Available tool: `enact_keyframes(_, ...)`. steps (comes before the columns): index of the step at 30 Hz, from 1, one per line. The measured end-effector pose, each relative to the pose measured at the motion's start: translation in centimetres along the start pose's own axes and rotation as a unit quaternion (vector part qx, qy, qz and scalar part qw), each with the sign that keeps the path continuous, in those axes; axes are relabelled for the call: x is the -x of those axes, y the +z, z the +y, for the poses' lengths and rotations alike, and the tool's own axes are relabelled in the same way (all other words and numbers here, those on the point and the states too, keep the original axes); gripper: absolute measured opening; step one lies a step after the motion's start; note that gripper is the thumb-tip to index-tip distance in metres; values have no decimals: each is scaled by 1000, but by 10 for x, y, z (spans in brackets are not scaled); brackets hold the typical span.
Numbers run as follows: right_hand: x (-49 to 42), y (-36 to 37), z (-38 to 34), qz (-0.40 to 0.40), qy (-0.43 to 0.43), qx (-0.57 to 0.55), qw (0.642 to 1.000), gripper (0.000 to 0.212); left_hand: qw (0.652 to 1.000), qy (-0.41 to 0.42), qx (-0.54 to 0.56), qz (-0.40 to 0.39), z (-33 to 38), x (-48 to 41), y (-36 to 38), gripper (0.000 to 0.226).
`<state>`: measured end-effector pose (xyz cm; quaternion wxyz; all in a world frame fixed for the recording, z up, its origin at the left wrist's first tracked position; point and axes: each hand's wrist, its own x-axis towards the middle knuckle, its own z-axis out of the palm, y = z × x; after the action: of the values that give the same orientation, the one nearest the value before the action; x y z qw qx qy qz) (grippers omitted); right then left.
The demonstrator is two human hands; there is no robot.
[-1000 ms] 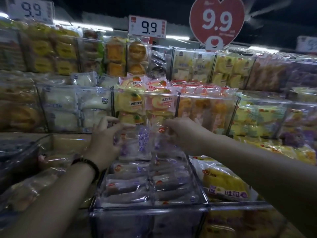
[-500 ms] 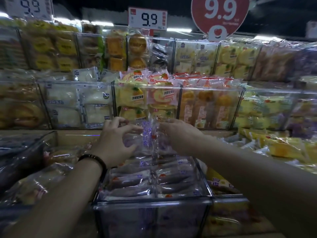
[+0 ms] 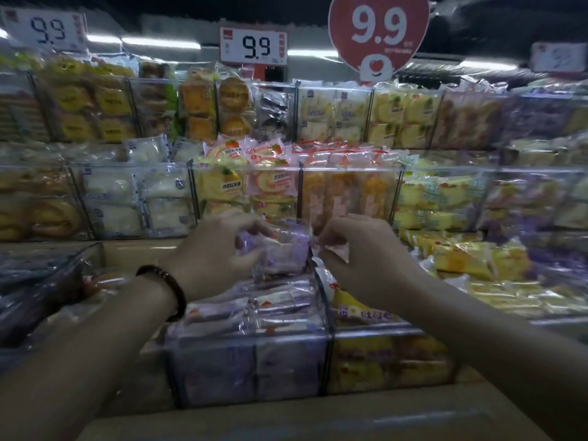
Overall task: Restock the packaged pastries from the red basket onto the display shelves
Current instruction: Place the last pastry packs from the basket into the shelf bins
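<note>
Red round 9.9 sign (image 3: 378,30) up top; white 9.9 price card (image 3: 253,46) to its left.

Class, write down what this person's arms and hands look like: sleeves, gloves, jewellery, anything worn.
No sleeve shows on the left arm or the right arm; both are bare to the frame's edge. The left hand and right hand are ungloved. A dark beaded bracelet circles the left wrist; the right wrist wears nothing. The picture is too blurred to tell whether any rings are worn.
</note>
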<state>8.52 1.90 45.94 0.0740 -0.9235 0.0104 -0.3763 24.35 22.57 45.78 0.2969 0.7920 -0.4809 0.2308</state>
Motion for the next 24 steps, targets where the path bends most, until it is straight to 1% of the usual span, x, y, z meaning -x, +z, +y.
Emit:
enact_keyframes(1, 18, -6, 1, 12, -5, -15, 1000, 2, 999, 21, 33, -10, 21, 12, 6, 14)
enact_keyframes(3, 59, -14, 4, 21, 1, -53, 998, 7, 992, 53, 100, -47, 58, 42, 25, 17)
enact_keyframes(5, 104, -17, 10, 0, 20, -86, 996, 8, 978, 75, 151, -121, 88, 75, 52, 20)
enact_keyframes(6, 126, -16, 15, -27, 33, -97, 994, 10, 968, 85, 173, -162, 100, 91, 68, 21)
enact_keyframes(7, 147, -14, 22, -72, 49, -109, 990, 12, 955, 88, 198, -202, 109, 107, 87, 20)
enact_keyframes(8, 167, -10, 30, -136, 71, -129, 980, 13, 941, 85, 222, -240, 118, 121, 105, 18)
enact_keyframes(10, 205, 1, 49, -278, 124, -175, 936, 15, 919, 73, 243, -304, 130, 144, 144, 11)
enact_keyframes(11, 225, 8, 61, -330, 154, -186, 913, 17, 906, 63, 243, -340, 135, 154, 166, 9)
enact_keyframes(12, 243, 15, 72, -360, 180, -187, 896, 17, 892, 50, 240, -381, 138, 161, 186, 9)
enact_keyframes(15, 294, 39, 107, -396, 269, -151, 865, 20, 844, 23, 209, -494, 139, 175, 247, 11)
enact_keyframes(17, 327, 62, 137, -409, 342, -136, 835, 22, 820, -2, 181, -543, 137, 180, 284, 14)
enact_keyframes(19, 360, 87, 167, -427, 413, -132, 793, 19, 820, -26, 163, -549, 136, 185, 314, 17)
enact_keyframes(21, 391, 109, 190, -457, 435, -113, 767, 22, 831, -65, 149, -532, 133, 191, 340, 20)
enact_keyframes(22, 407, 120, 201, -465, 448, -98, 758, 21, 831, -75, 129, -535, 130, 194, 351, 22)
enact_keyframes(23, 420, 129, 209, -479, 471, -97, 734, 17, 824, -72, 98, -553, 128, 195, 360, 26)
enact_keyframes(24, 434, 140, 219, -495, 493, -110, 707, 17, 812, -66, 65, -577, 125, 195, 368, 29)
